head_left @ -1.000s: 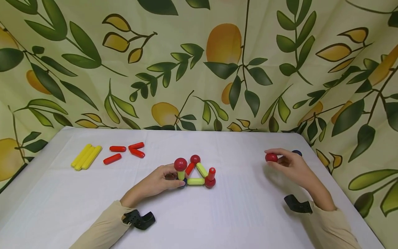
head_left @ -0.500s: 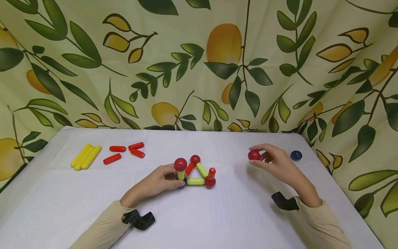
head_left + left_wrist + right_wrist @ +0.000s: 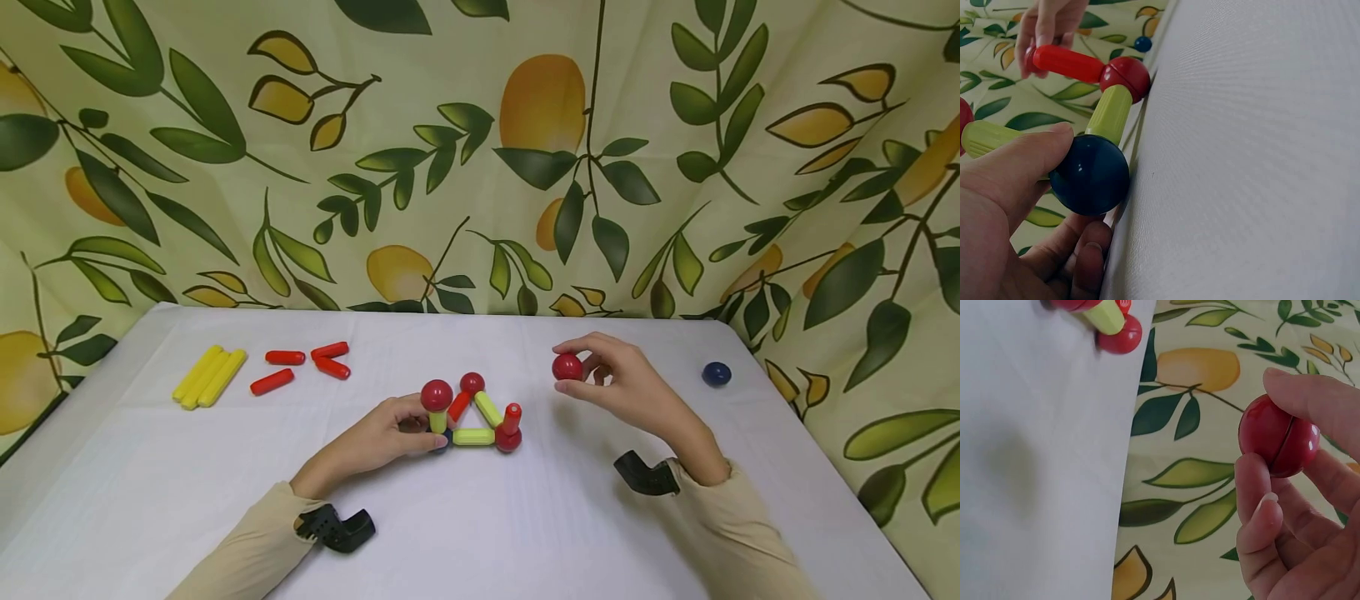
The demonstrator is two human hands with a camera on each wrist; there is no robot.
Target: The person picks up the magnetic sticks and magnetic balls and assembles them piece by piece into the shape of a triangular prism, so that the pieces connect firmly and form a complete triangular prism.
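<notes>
A triangular frame of balls and short rods stands mid-table, with a green rod (image 3: 474, 437) along its near side. At its left corner my left hand (image 3: 392, 433) grips the blue ball (image 3: 1090, 175) between thumb and fingers. From that corner a green rod rises, topped by a red ball (image 3: 437, 396). A red rod (image 3: 512, 418) stands upright on the right corner's red ball (image 3: 507, 438). To the right, above the table, my right hand (image 3: 618, 379) pinches another red ball (image 3: 1279, 435) between thumb and fingertips, apart from the frame.
Several loose red rods (image 3: 272, 382) and a row of yellow rods (image 3: 211, 379) lie at the left back of the white-covered table (image 3: 525, 533). A loose blue ball (image 3: 716, 374) sits at the far right. A leaf-patterned curtain (image 3: 420, 200) hangs behind.
My right hand has carried the red ball leftward toward the frame, leaving the loose blue ball fully in sight. The left hand stays where it was, still holding the corner.
</notes>
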